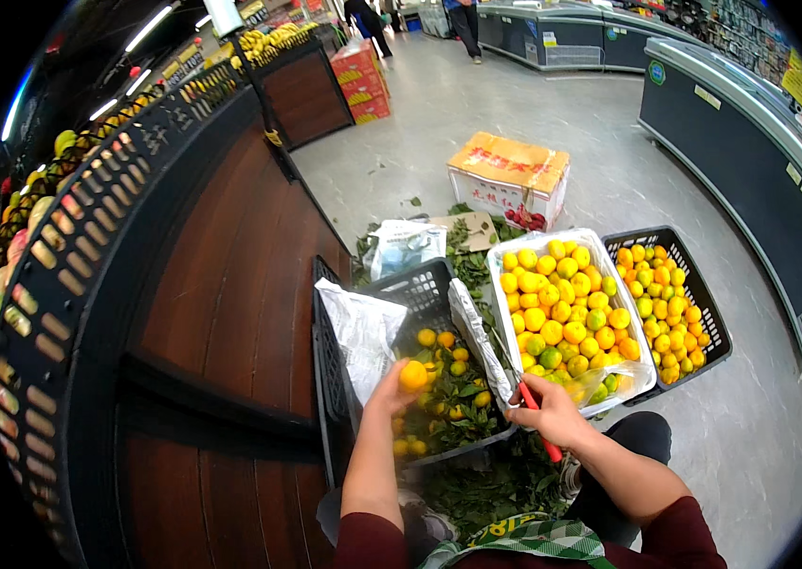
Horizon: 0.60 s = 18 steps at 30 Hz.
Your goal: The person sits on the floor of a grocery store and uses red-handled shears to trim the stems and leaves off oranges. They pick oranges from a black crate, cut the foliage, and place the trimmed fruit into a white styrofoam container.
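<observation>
A yellow-orange mandarin (413, 375) rests in the fingers of my left hand (391, 392), above a black plastic crate (419, 284) lined with newspaper (362, 334). Mandarins with green leaves (468, 416) lie inside that crate. My right hand (550, 412) is closed around the red handles of a cutting tool (530, 398), over the crate's right side; its blades are hard to make out. To the right stands a white foam box (646, 355) full of yellow and greenish mandarins (564, 291), partly under clear plastic film. Beyond it is a black crate (721, 341) of smaller mandarins (664, 306).
Cut leaves (500, 484) cover the floor around my feet. A cardboard fruit carton (508, 178) stands ahead, near a plastic bag (408, 245). A wood-panelled fruit stand (230, 284) rises at left; chest freezers (749, 163) line the right. Two people stand far off.
</observation>
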### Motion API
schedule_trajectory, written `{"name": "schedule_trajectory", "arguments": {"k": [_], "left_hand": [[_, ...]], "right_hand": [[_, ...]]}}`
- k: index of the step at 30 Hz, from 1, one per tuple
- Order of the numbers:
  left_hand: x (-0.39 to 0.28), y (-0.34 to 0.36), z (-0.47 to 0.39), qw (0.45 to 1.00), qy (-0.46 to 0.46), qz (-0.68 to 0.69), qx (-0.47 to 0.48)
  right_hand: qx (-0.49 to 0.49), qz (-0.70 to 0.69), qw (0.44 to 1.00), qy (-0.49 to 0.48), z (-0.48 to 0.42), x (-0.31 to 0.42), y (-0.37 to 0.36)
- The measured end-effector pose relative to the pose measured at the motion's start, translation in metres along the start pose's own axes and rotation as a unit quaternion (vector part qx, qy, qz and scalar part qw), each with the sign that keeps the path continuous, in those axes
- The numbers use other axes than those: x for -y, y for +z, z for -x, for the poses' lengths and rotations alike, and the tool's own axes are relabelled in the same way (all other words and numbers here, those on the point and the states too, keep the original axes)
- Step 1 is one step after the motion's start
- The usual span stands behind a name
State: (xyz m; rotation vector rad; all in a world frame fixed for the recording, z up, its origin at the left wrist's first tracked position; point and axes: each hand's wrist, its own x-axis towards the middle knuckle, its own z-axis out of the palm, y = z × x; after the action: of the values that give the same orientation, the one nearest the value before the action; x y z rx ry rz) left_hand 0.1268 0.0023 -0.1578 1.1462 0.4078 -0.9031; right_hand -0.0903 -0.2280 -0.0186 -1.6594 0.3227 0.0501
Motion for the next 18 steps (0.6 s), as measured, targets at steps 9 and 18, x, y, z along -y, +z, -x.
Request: {"name": "schedule_trajectory", "arguments": {"k": [9, 18], "left_hand": [[-0.016, 0.043, 0.111, 0.975, 0.139, -0.005, 0.173], [0.047, 0.079, 0.131, 0.964, 0.108, 0.067, 0.233]], "right_hand": [[0.023, -0.227, 0.970, 0.081, -0.021, -0.011, 0.014], [0.052, -0.438, 0.873, 0.207, -0.036, -0.027, 0.035]]}}
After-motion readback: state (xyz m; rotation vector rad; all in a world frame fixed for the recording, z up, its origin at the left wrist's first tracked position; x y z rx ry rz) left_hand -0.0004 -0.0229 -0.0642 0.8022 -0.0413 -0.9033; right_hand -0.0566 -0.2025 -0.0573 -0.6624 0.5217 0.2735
